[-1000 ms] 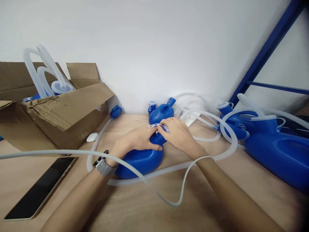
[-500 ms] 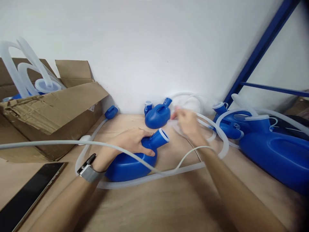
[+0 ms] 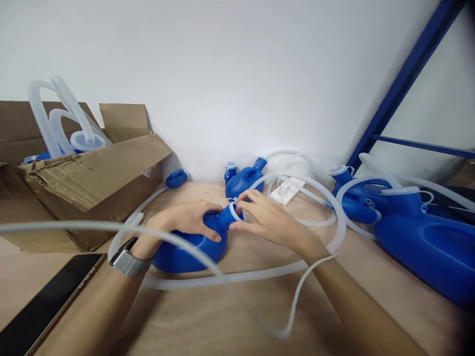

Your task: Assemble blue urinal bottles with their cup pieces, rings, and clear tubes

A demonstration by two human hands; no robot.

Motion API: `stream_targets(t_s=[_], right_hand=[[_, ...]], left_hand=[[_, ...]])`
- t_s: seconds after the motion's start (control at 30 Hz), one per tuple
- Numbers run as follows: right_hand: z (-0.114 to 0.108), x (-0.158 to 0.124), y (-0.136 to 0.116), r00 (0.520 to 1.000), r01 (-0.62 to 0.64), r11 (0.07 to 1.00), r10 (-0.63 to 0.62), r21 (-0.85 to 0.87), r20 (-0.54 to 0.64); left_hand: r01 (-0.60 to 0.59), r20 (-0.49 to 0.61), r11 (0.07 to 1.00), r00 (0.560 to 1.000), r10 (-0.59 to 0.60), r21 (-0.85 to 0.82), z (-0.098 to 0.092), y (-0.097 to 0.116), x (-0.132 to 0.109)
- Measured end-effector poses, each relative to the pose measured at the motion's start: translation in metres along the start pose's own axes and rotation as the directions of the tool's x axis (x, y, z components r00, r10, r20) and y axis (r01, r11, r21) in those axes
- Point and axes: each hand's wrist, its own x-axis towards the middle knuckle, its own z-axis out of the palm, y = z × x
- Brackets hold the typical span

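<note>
A blue plastic urinal bottle (image 3: 193, 254) lies on the wooden table with its white-rimmed mouth (image 3: 234, 211) tilted up to the right. My left hand (image 3: 191, 220) wraps over its handle and upper body, thumb near the base of the neck. At the mouth, my right hand (image 3: 263, 217) has its thumb and fingers closed on the white rim; whether something small is between the fingertips is hidden. A thin pale tube (image 3: 297, 296) hangs across the foreground, over both forearms. Beyond the bottle lies a clear corrugated hose (image 3: 260, 273).
An open cardboard box (image 3: 107, 173) with hoses and blue bottles stands left, a phone (image 3: 48, 301) before it. Smaller blue bottles (image 3: 243, 183) and a white power strip (image 3: 289, 190) lie near the wall. Larger blue bottles (image 3: 426, 242) fill the right, below a blue metal frame (image 3: 404, 84).
My right hand has come back from the area by the power strip, where something reddish showed at its fingers, to the bottle's mouth. My left hand still holds the bottle.
</note>
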Motion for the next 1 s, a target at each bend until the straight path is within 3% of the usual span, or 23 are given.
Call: stream_targets(t_s=[0.1,0.2,0.27,0.43,0.6,1.0], right_hand=[[0.017,0.005,-0.003,0.989,0.071,0.988,-0.053,0.134,-0.139],[0.027,0.006,0.002,0.985,0.099,0.929,-0.04,0.356,-0.168],[0.029,0.006,0.004,0.983,0.097,0.905,-0.021,0.414,-0.183],[0.027,0.007,0.001,0.988,0.058,0.891,0.013,0.451,-0.152],[0.031,0.011,-0.001,0.973,0.006,0.857,0.113,0.516,-0.199],[0.03,0.012,0.003,0.981,-0.01,0.869,0.105,0.495,-0.165]], left_hand=[[-0.003,-0.015,1.0,1.0,0.002,-0.027,0.002,-0.004,0.003],[-0.042,-0.02,0.998,0.999,0.041,-0.049,0.002,-0.004,0.003],[-0.058,-0.02,0.997,0.998,0.057,-0.056,0.0,-0.003,0.002],[-0.058,-0.011,0.997,0.998,0.058,-0.056,-0.002,-0.001,0.002],[-0.097,-0.024,0.994,0.995,0.096,-0.043,0.001,-0.003,0.004],[-0.051,-0.032,0.998,0.998,0.05,-0.035,0.003,-0.011,0.007]])
